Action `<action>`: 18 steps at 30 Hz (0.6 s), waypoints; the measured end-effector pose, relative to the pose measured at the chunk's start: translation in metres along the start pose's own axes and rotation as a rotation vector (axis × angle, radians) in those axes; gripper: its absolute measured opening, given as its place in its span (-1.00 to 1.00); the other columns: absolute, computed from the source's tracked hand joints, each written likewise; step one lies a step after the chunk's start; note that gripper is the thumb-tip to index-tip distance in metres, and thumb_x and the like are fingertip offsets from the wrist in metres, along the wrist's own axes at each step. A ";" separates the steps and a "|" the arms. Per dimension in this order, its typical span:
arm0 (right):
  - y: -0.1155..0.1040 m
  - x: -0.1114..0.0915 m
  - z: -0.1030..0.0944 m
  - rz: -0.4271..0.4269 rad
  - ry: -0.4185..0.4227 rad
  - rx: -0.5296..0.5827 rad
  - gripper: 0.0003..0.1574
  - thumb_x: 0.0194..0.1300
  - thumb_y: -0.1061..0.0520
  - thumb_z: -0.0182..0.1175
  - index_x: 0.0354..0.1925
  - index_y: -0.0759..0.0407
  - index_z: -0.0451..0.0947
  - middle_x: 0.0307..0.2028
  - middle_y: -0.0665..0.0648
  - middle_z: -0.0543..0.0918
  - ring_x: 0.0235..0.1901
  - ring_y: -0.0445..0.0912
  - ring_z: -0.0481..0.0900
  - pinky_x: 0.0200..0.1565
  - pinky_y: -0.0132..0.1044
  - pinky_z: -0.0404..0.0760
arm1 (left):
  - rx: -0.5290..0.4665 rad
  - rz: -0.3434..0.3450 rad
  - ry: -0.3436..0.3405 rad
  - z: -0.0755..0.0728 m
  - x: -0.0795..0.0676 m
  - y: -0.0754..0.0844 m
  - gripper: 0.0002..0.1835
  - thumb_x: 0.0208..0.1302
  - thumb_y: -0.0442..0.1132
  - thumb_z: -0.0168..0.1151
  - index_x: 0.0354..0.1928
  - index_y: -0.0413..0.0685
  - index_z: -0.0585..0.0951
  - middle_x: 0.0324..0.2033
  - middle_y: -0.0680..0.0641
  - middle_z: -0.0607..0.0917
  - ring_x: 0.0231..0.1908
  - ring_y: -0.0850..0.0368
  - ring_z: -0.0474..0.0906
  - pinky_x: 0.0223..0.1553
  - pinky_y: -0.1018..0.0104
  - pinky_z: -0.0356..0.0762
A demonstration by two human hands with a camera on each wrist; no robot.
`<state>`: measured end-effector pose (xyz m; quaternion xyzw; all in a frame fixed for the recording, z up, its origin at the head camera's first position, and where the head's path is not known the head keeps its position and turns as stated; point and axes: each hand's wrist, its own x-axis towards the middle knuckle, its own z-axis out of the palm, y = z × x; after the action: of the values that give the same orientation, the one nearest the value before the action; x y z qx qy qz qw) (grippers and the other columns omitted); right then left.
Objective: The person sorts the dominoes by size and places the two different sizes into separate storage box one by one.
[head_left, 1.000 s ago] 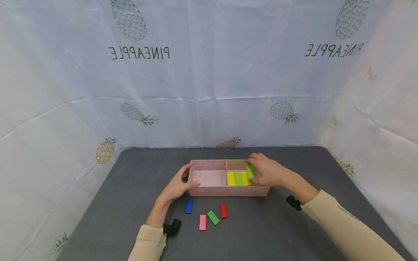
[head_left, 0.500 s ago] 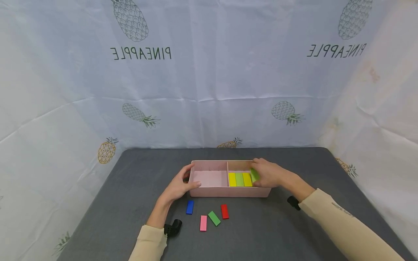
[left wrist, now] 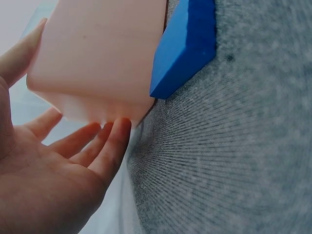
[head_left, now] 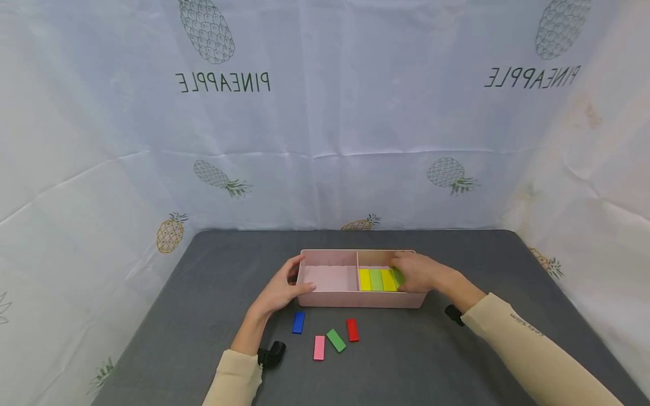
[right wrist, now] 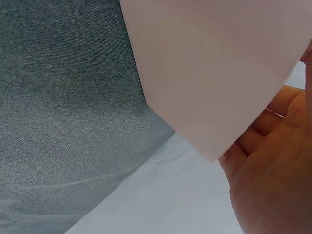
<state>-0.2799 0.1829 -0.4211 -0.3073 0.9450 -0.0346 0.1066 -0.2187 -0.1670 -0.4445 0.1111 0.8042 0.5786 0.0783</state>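
A pink two-compartment box [head_left: 355, 299] stands on the table. My left hand [head_left: 279, 288] holds its left end, thumb at the front rim and fingers against the end wall; the left wrist view shows the fingertips on that wall [left wrist: 97, 105]. Inside the right compartment, my right hand [head_left: 420, 272] pinches a light green block [head_left: 398, 276], mostly covered by the fingers. Left of it lie a yellow block [head_left: 388, 279], another light green block [head_left: 376, 280] and a second yellow block [head_left: 364, 280]. In the right wrist view the box wall [right wrist: 209, 73] hides the fingertips.
In front of the box, a blue block [head_left: 298, 322], a pink block [head_left: 319, 348], a green block [head_left: 336, 340] and a red block [head_left: 352, 330] lie on the dark grey table [head_left: 406, 361]. A white pineapple-print cloth [head_left: 315, 113] hangs behind.
My right hand has lowered the light green block into the right compartment, bringing it down beside the right-hand yellow block. The left hand stays at the box's left end.
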 end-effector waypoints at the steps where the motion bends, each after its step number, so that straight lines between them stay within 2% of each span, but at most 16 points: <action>1: 0.000 0.000 0.001 -0.005 0.004 -0.006 -0.29 0.10 0.03 0.53 0.19 0.24 0.58 0.12 0.21 0.57 0.11 0.14 0.52 0.22 0.17 0.45 | 0.007 0.003 0.001 0.000 0.000 0.000 -0.08 0.26 -0.20 0.43 0.56 -0.20 0.16 0.49 -0.35 0.20 0.42 -0.38 0.19 0.32 -0.30 0.25; 4: 0.002 0.000 0.002 -0.021 0.014 -0.026 -0.32 0.10 0.02 0.53 0.15 0.24 0.60 0.07 0.19 0.59 0.08 0.12 0.54 0.23 0.17 0.43 | 0.018 0.013 0.005 0.000 -0.001 0.000 -0.08 0.26 -0.18 0.43 0.56 -0.21 0.16 0.48 -0.35 0.21 0.40 -0.39 0.20 0.31 -0.30 0.26; 11: 0.003 0.002 0.006 -0.060 0.045 -0.067 -0.43 0.09 0.02 0.54 0.04 0.21 0.65 -0.04 0.13 0.62 -0.07 0.05 0.59 0.19 0.18 0.47 | 0.005 0.003 -0.023 -0.003 -0.002 0.005 -0.08 0.27 -0.25 0.41 0.57 -0.21 0.13 0.51 -0.33 0.17 0.44 -0.37 0.16 0.33 -0.28 0.25; 18: 0.002 0.003 0.009 -0.037 0.054 -0.029 -0.39 0.10 0.01 0.54 0.08 0.21 0.65 -0.04 0.12 0.64 -0.03 0.05 0.58 0.26 0.20 0.40 | 0.015 -0.001 -0.031 -0.003 -0.005 0.009 -0.09 0.29 -0.25 0.39 0.57 -0.23 0.12 0.51 -0.36 0.16 0.44 -0.38 0.16 0.33 -0.27 0.26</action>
<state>-0.2810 0.1827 -0.4309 -0.3251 0.9421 -0.0313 0.0759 -0.2143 -0.1685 -0.4351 0.1205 0.8071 0.5709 0.0903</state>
